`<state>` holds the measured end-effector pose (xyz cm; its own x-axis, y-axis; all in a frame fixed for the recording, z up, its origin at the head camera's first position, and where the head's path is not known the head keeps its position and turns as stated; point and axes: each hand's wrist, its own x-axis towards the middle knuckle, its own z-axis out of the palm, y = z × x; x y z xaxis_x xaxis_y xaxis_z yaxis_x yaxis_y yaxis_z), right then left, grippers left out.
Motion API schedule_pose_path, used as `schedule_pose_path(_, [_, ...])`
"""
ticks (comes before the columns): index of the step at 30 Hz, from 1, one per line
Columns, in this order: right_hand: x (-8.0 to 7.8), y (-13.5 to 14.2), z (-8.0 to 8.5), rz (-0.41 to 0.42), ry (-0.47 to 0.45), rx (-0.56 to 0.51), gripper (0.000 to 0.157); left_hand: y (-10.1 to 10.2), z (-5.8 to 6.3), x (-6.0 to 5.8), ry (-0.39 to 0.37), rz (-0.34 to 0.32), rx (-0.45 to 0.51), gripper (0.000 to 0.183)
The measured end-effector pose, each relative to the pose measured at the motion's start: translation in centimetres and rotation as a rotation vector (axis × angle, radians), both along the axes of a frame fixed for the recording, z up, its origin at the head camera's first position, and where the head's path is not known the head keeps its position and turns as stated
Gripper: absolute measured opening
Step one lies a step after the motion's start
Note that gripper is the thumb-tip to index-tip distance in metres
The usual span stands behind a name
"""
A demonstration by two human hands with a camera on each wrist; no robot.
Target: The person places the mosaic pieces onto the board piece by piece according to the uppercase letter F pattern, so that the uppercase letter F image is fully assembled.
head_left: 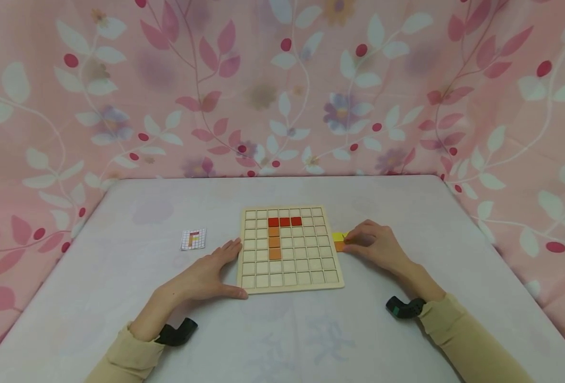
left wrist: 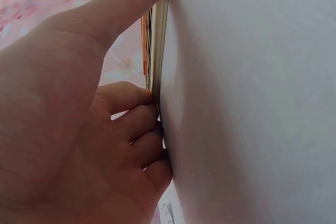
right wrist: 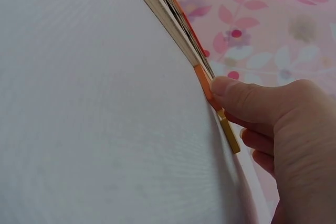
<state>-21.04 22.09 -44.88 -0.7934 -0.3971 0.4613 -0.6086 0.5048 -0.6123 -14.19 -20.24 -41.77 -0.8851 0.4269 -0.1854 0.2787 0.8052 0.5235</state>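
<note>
A wooden grid board (head_left: 311, 260) lies on the table with three red tiles (head_left: 284, 221) in a row and three orange tiles (head_left: 275, 242) in a column below the left one. My left hand (head_left: 198, 276) is spread at the board's left side, fingertips at the edge and thumb by the near left corner. Just off the board's right edge, my right hand (head_left: 380, 247) pinches a small yellow tile between thumb and index finger, mostly hidden by the fingertips. An orange tile (right wrist: 203, 81) and another yellow tile (right wrist: 230, 136) lie right beside those fingers.
Left of the board lies a small pattern card (head_left: 193, 239) with a coloured figure on a grid. The white-covered table (head_left: 282, 340) meets a pink floral cloth (head_left: 282, 96) at its back and sides. Black wrist cameras hang under both wrists.
</note>
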Motion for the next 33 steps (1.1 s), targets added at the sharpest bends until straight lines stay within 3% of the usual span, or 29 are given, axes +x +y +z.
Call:
schedule_pose_path(15, [-0.3,0.2,-0.5,0.011,-0.035,-0.001,0.025,-0.1,0.2,0.0,-0.008,0.007,-0.002,0.120])
schedule_pose_path(26, [1.7,-1.3,2.3,0.019,-0.061,-0.017,0.025,-0.1,0.1,0.0,-0.002,-0.001,-0.002,0.119])
schedule_pose_path(33, [1.4,-1.2,1.8,0.019,-0.022,-0.006,0.027,-0.1,0.0,-0.1,-0.007,0.005,-0.001,0.121])
